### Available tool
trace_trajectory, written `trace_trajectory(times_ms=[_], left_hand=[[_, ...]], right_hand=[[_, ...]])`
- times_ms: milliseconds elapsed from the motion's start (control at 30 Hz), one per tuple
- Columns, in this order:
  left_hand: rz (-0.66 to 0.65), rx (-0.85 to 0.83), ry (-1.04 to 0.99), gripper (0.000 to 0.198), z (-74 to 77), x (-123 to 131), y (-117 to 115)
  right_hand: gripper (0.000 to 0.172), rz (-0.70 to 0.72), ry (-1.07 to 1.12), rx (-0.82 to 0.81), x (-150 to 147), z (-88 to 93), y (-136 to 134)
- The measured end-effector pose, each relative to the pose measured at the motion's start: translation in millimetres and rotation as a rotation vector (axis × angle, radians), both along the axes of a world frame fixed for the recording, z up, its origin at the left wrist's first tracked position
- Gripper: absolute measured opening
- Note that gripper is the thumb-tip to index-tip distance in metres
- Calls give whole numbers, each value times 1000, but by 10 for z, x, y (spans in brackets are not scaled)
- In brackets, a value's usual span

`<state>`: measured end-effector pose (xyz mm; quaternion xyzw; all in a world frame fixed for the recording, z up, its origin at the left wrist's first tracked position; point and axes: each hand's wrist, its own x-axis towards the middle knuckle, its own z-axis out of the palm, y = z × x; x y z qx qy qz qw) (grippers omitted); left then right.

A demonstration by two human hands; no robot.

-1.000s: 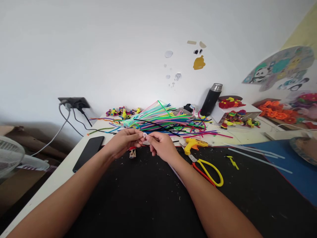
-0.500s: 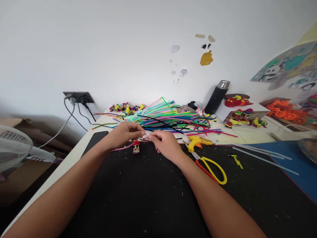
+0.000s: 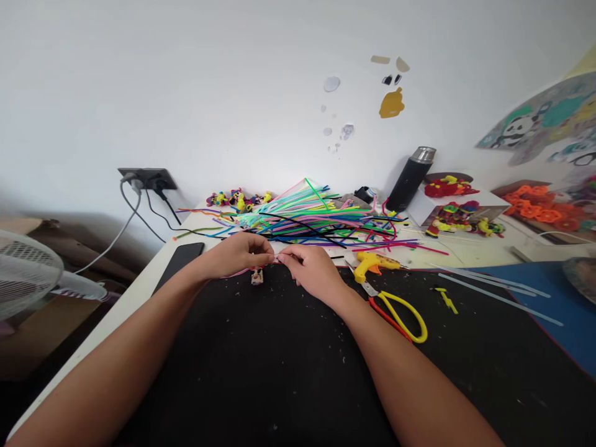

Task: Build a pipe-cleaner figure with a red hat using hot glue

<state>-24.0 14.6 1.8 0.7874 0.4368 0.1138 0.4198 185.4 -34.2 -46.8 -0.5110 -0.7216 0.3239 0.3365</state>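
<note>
My left hand (image 3: 246,253) and my right hand (image 3: 310,267) meet fingertip to fingertip above the back edge of the black mat (image 3: 279,366). Between their pinched fingers is a tiny whitish piece (image 3: 276,256), too small to make out well. Just below my left fingers a small figure (image 3: 257,275) with a pale, marked front stands on the mat, its top partly hidden by the fingers. Behind both hands lies a large heap of coloured pipe cleaners (image 3: 302,220).
Right of my right hand lie a yellow glue gun (image 3: 372,264), scissors (image 3: 403,316) and clear glue sticks (image 3: 503,292). A dark phone (image 3: 179,264) lies left. Farther back stand a black flask (image 3: 412,179) and a white box (image 3: 484,202) with small figures.
The whitish piece between my fingers shows less than before. My left fingers now cover the small figure's red top. The view has shifted slightly.
</note>
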Motion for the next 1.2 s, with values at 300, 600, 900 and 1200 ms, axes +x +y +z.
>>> trace_trajectory(times_ms=[300,600,900,1200], left_hand=[[101,92,-114,32,-200,39,35],[126,106,-117,25,-239,52,23],[134,122,-149,26,-268,59,10],[78,147,-53,30,-238,81,-33]], right_hand=[[21,-13,275,-157,1,-47,45],[22,6,302,-150,-3,-94,62],[26,1,249,-100,9,-134,76],[25,4,207,-87,8,-152,66]])
